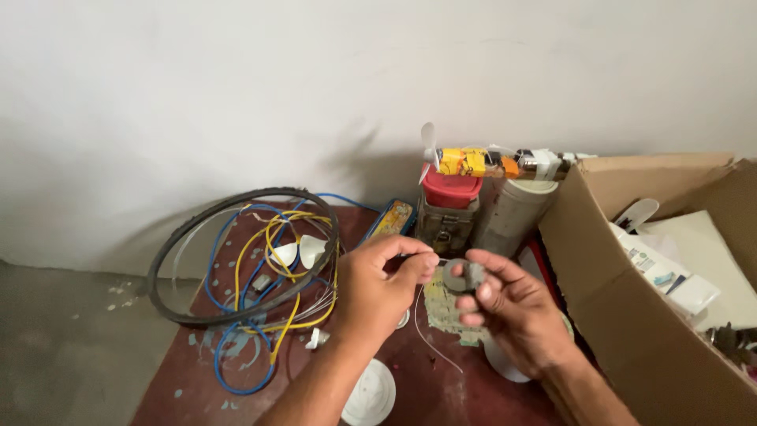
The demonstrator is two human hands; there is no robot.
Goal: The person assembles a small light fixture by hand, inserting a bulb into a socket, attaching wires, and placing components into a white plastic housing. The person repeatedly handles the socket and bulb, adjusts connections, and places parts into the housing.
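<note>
A small grey ring-shaped metal part [464,276], flat like a washer or magnet disc, sits just right of the frame's centre, pinched between the thumb and forefingers of the right hand [509,312], whose grip is closed on its lower edge. The left hand [377,292] meets it from the left: its thumb and forefinger are drawn together at the ring's rim, and whether they hold a thin wire or only touch the ring is too small to tell. Directly beneath the hands lies a pale greenish worn circuit board [443,309], and a thin white wire [430,339] trails down from it across the dark red scuffed surface [201,371]. By my reading the step in hand is close fitting or inspecting of the ring, both hands working on it above the board; any next move would call for a steady pinch and fine fingertip placement, since the part is small and could slip. Near the lower middle lies a round white plastic cap [371,394]. To the left lies a black rubber hoop [244,256] around a tangle of blue and yellow wires [272,276]. Behind the hands stand a red-lidded container [451,189] and a grey cylinder [516,213], with an open brown cardboard box [631,315] filling the right side.
</note>
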